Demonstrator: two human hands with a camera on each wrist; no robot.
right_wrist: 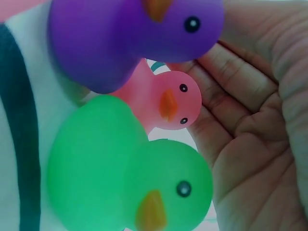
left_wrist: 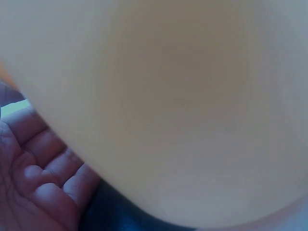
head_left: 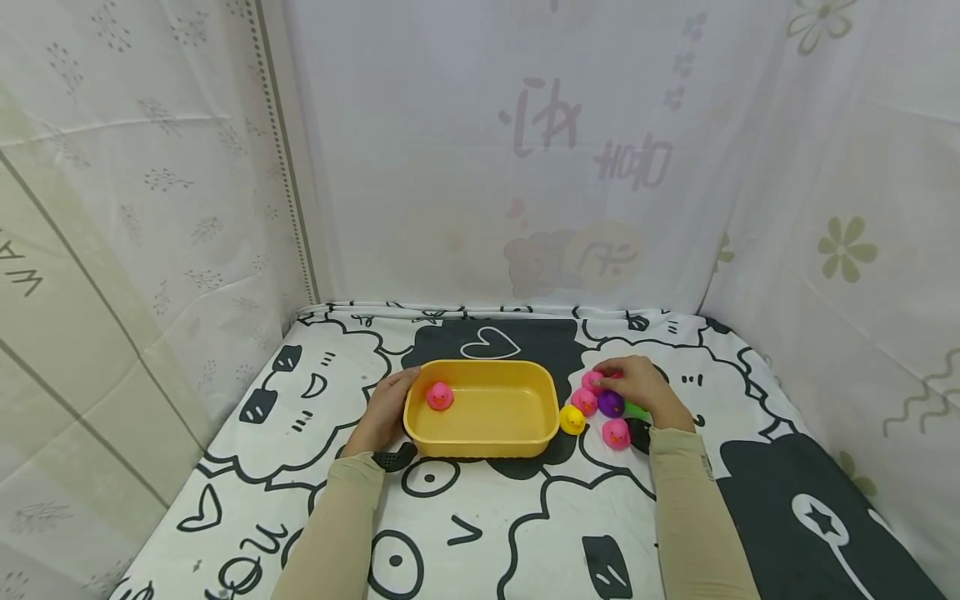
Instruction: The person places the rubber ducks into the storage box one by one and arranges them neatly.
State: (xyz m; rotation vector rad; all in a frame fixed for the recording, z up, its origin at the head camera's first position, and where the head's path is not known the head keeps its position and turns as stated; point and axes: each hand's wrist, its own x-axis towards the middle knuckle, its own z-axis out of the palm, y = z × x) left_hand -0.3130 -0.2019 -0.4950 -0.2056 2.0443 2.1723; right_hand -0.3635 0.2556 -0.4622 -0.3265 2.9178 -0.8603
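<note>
A yellow plastic tub (head_left: 480, 447) stands in the middle, with one pink rubber duck (head_left: 439, 397) inside near its left end. My left hand (head_left: 386, 410) holds the tub by its left side, fingertips at the rim. In the left wrist view the pale tub wall (left_wrist: 183, 120) fills most of the picture and hides those fingertips. Right of the tub, my right hand (head_left: 637, 385) pinches a pink rubber duck (right_wrist: 175, 101) at the back of a cluster. Close by it are a purple duck (right_wrist: 96, 43) and a green duck (right_wrist: 96, 163).
Another pink duck (head_left: 584, 402) sits in the cluster, and a yellow duck (head_left: 572, 420) is beside the tub's right wall. Nearer me lies one more pink duck (head_left: 617, 434). A black-and-white cartoon cloth (head_left: 465, 533) covers the table; pale printed curtains (head_left: 480, 208) enclose it.
</note>
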